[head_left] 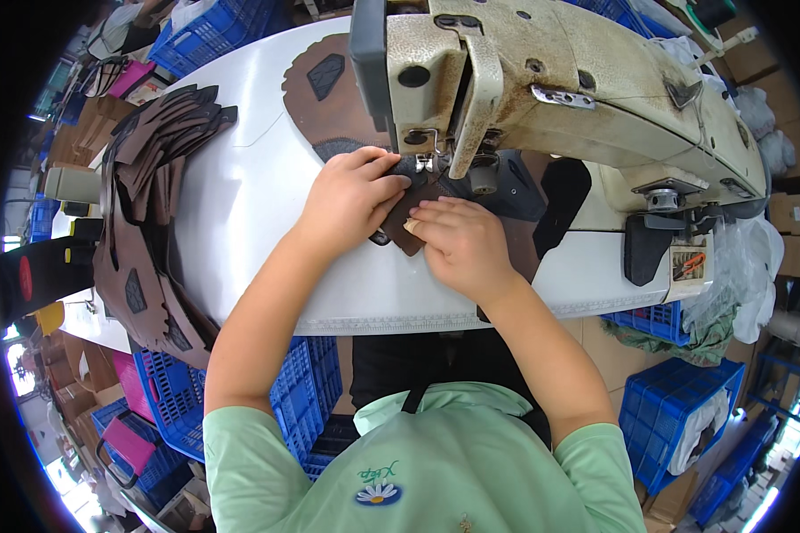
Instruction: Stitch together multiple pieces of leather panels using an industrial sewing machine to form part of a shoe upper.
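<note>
A brown leather-like piece with dark patches lies on the white sewing table, partly under the head of a sewing machine. Close to the presser foot, my left hand has its fingers bent together on the piece's near edge. My right hand grips a brown flap just right of it, fingers close together; something beige is on its thumb. The fingers hide part of the seam area. Dark grey parts extend to the right beneath the machine.
Layered brown pieces hang over the table's left side. Two black pieces lie at the right, near a small compartment with an orange-handled tool. Blue crates and clear plastic bags stand around the table.
</note>
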`<state>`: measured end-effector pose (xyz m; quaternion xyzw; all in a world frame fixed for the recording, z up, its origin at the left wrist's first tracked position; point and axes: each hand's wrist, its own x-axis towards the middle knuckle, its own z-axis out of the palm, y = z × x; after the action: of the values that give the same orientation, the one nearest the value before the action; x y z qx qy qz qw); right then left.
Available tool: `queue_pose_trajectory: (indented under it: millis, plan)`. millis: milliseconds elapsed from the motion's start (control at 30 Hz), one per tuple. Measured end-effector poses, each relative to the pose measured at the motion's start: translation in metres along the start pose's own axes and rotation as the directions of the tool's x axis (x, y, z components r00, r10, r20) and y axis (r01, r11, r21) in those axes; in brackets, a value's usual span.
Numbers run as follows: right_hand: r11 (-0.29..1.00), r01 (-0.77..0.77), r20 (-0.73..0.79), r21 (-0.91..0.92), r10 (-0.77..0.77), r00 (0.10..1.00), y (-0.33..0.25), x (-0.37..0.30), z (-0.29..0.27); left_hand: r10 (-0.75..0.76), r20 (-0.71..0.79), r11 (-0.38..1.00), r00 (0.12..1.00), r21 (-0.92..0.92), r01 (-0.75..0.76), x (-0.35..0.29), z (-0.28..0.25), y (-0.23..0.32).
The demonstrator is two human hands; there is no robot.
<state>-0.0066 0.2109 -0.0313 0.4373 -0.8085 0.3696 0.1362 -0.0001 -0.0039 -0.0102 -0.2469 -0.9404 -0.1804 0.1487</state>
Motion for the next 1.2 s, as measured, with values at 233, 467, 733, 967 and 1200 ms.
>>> queue_pose_trajectory:
  millis: [233,467,733,967,1200]
  plan:
    - [0.999,-0.002,0.052,-0.036,0.004,0.999,0.001,0.001,-0.001,-0.007,-0.010,1.000,1.000,-0.018,0.007,0.006,-0.003,-0.003]
    - [0.940,0.014,0.167,-0.341,0.046,0.985,-0.031,0.013,0.008,-0.180,0.075,0.969,0.981,-0.157,0.190,0.026,0.004,-0.013]
    - [0.974,0.001,-0.050,-0.228,-0.013,0.999,-0.015,0.002,0.011,-0.208,0.032,0.973,0.978,-0.100,0.210,0.017,0.014,-0.020]
    - [0.985,0.039,-0.040,-0.168,-0.047,0.998,-0.010,-0.001,0.006,-0.241,0.062,0.963,0.969,-0.108,0.246,0.019,0.013,-0.016]
    - [0.982,0.054,-0.027,-0.180,-0.059,0.998,-0.014,0.001,0.010,-0.232,0.036,0.958,0.972,-0.167,0.235,0.020,0.016,-0.021]
